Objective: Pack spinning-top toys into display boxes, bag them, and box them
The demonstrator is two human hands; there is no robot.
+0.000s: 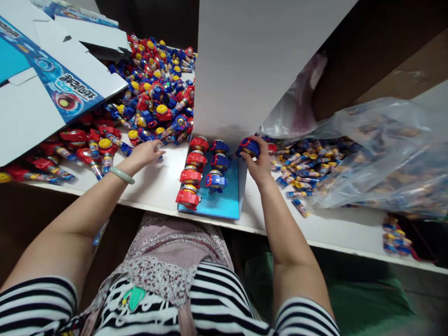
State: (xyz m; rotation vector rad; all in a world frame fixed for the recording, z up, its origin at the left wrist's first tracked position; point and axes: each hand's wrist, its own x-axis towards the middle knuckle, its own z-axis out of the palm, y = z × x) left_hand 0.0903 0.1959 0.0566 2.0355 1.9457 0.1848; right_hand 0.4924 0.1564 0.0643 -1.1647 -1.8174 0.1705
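Note:
My right hand (259, 163) grips a round blue toy launcher (249, 147) with red trim, over the right side of the blue panel. My left hand (149, 153) is by the front of the toy heap, its fingers curled; a bit of blue shows under the fingertips, too small to name. Between my hands a blue card panel (229, 203) lies on the table, joined to or against a tall white board (238, 65). On it stand a column of several red toy launchers (191, 175) at the left and a column of three blue ones (220, 162) beside it.
A heap of red and blue toys (161, 111) with yellow caps fills the back left. Printed cartons (73, 93) lean over it. Small printed tubes (308, 165) spill from a clear plastic bag (378, 158) at right. The white table's front edge (280, 233) runs before me.

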